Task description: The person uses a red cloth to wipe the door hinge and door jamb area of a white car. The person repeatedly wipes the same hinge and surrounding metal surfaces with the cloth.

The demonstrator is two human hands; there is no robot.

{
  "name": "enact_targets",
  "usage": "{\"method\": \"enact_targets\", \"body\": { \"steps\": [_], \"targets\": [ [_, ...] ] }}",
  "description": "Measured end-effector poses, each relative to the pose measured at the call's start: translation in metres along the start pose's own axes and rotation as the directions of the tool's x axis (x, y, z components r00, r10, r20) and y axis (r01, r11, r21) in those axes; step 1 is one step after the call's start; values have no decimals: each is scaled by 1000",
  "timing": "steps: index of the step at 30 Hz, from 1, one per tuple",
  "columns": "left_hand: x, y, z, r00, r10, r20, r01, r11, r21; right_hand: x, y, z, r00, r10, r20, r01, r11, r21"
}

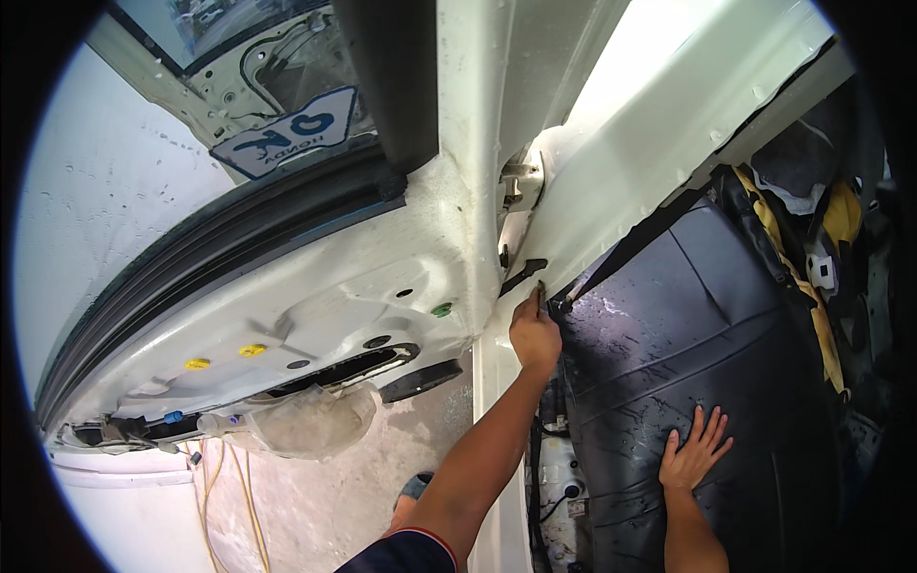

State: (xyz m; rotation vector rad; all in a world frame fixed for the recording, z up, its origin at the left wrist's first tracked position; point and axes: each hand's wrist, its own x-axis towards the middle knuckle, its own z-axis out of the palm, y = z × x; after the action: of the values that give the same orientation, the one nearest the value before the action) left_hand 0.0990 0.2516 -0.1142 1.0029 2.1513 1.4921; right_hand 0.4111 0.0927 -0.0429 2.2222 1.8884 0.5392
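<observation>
My left hand (535,336) is at the white door pillar (573,224), beside the car's door opening. One finger points up along the metal, just below a dark slot (527,273). The other fingers are curled; whatever they may hold is hidden. Spread flat, my right hand (695,451) rests on a black leather-like seat (659,382) with seams and wet-looking, glossy patches.
An opened white door (334,306) with exposed inner metal and yellow clips fills the left. A torn plastic sheet (315,420) and loose yellowish cables (250,506) hang below it. Yellow-and-dark material (807,306) lies beyond the seat. Bare floor metal (564,477) borders the seat.
</observation>
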Motion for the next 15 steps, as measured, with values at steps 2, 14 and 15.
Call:
{"method": "enact_targets", "body": {
  "steps": [2, 14, 15],
  "targets": [
    [-1, 3, 2, 1000, 0, -7, 0, 1000, -22, 0, 0, 0, 1000, 6, 19, -6, 1000, 2],
    [9, -13, 3, 1000, -14, -7, 13, 998, -60, 0, 1, 4, 1000, 11, 21, -12, 999, 40],
    [11, -12, 2, 1000, 2, 12, -1, 999, -41, 0, 1, 3, 1000, 15, 27, -16, 999, 36]
  ]
}}
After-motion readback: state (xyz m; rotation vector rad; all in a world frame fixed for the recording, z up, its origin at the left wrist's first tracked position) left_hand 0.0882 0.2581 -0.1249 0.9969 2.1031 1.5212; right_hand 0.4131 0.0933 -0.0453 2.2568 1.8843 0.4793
